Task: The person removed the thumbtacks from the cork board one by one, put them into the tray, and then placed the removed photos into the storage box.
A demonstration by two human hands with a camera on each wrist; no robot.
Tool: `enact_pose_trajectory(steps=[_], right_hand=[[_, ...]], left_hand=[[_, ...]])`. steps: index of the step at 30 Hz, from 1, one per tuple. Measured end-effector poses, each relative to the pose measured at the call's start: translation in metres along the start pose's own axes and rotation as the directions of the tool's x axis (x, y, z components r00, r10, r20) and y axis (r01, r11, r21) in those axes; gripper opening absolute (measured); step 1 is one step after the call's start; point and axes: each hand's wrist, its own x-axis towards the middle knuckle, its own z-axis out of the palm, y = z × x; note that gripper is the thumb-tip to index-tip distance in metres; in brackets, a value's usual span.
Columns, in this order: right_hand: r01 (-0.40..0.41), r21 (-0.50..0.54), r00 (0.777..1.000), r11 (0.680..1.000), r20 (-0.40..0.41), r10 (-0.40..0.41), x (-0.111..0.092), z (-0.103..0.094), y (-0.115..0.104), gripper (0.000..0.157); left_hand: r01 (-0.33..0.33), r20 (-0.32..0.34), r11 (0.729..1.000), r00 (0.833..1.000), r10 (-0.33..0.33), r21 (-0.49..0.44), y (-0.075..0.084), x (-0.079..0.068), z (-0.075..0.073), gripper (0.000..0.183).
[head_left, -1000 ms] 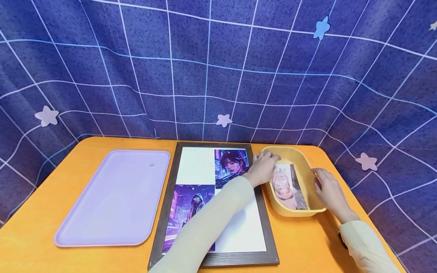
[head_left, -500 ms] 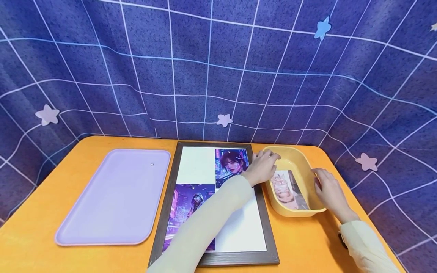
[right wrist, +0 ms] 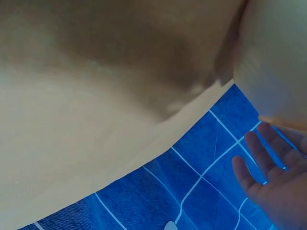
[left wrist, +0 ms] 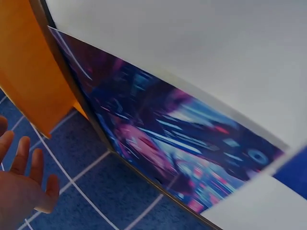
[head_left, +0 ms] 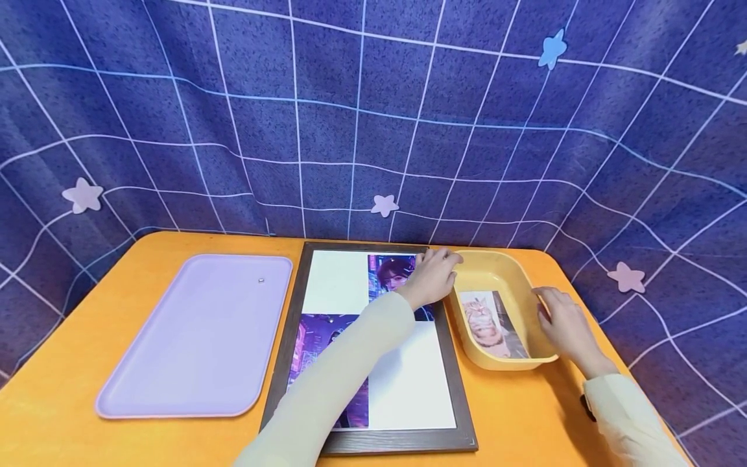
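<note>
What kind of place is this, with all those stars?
Maybe a little craft or filming corner indoors. An orange table stands before a blue cloth backdrop patterned with stars, and a dark picture frame lies on it beside a yellow bin.

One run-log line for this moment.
left hand: over dark frame, right edge; right hand: at yellow bin, right rim; cat picture: in bin

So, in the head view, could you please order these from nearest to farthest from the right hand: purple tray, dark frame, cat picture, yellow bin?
1. Yellow bin: the right hand is at its right rim.
2. Cat picture: inside the bin.
3. Dark frame: left of the bin.
4. Purple tray: far left, beyond the frame.
</note>
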Motion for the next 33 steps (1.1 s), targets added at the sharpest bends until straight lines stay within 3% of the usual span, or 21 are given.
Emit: enact_pose_trajectory(steps=[9,17,27,33], right_hand=[[0.043,-0.003,0.999,0.999,-0.005,-0.043,0.01,-0.007,-0.004,0.025],[0.073,0.044,0.997,0.996,-0.009,-0.073,0.024,-0.017,-0.017,0.023],[0.102,0.057,0.992,0.993,0.075,-0.106,0.039,-0.027,-0.069,0.027],[0.167,0.068,0.983,0.984,0.07,-0.172,0.045,-0.024,-0.097,0.028]], left_hand=[[0.047,-0.021,0.999,0.999,-0.047,-0.011,-0.028,-0.007,-0.001,0.031],[0.1,0.017,0.995,0.995,-0.1,-0.026,-0.05,-0.012,-0.007,0.031],[0.171,0.016,0.985,0.985,-0.17,-0.03,-0.076,-0.016,-0.014,0.033],[0.207,0.022,0.978,0.978,-0.207,-0.009,-0.088,-0.019,-0.013,0.033]])
